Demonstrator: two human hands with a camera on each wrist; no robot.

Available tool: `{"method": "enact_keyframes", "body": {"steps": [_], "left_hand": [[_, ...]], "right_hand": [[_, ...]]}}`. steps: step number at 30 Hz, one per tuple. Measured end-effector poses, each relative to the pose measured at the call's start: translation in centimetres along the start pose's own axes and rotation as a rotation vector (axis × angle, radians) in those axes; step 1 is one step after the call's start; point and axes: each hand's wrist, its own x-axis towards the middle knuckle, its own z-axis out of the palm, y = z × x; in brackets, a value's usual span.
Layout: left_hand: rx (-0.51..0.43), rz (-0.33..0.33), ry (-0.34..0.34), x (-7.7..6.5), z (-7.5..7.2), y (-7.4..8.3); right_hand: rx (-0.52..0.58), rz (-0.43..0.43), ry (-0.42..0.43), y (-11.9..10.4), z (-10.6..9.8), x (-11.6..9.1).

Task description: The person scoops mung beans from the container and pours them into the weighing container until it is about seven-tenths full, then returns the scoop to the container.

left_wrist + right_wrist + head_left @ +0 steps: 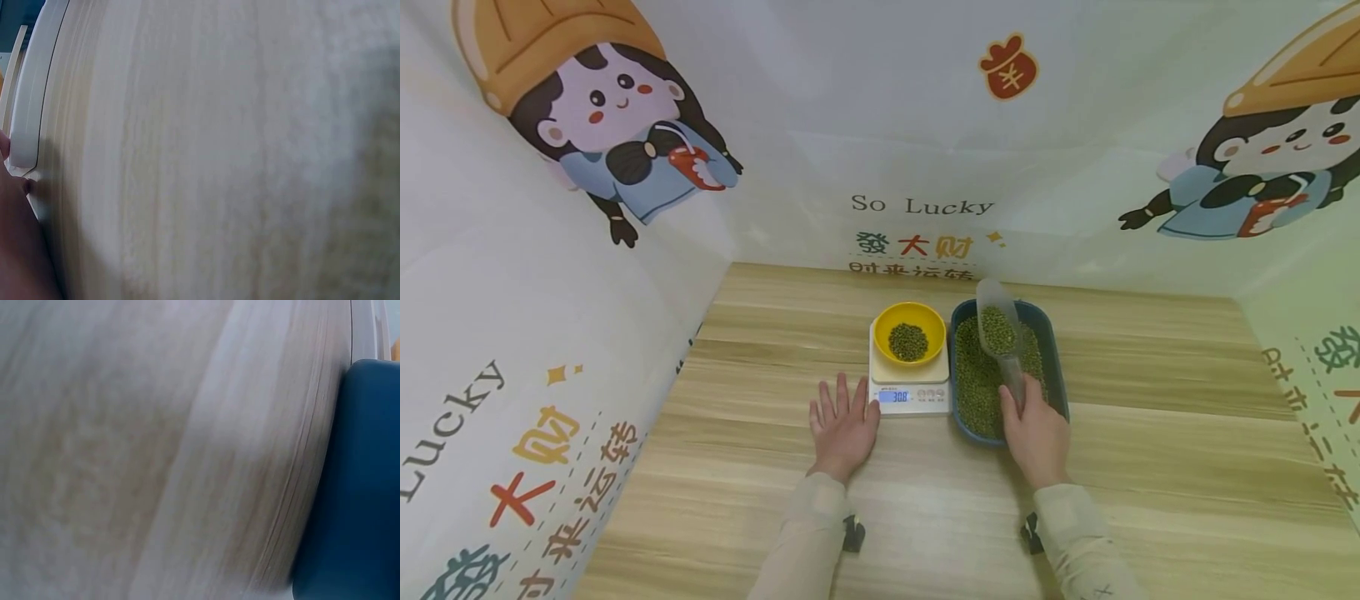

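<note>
Right of the frame's centre, the right hand (1037, 435) grips the scoop (1010, 365) — long axis running up and slightly left — over the blue tub (1054, 367), while the yellow bowl (936, 327) lies left of the scoop, nearer the left hand (842, 429) (fingers spread, holding nothing).

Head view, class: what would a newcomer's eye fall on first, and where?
Probably the bright yellow bowl of small green beans, on the white scale near the picture's middle. Right of it, the right hand grips a loaded scoop above the dark blue tub. Large cartoon figures stand out at upper left and upper right.
</note>
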Motion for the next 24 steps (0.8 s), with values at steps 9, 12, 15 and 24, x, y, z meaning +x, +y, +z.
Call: {"method": "enact_keyframes", "body": {"steps": [9,12,15,24], "left_hand": [[0.008,-0.004,-0.009,0.06,0.03,-0.04],[0.011,-0.002,-0.007,0.06,0.01,0.03],[0.012,0.000,-0.008,0.07,-0.03,0.10],[0.004,-0.005,-0.006,0.12,-0.01,0.13]], "right_hand": [[-0.053,0.019,-0.100,-0.04,-0.30,0.03],[-0.080,0.010,-0.132,0.03,-0.31,0.13],[-0.095,0.000,-0.160,-0.06,-0.44,0.21],[-0.129,-0.001,-0.223,-0.34,-0.58,0.28]]}}
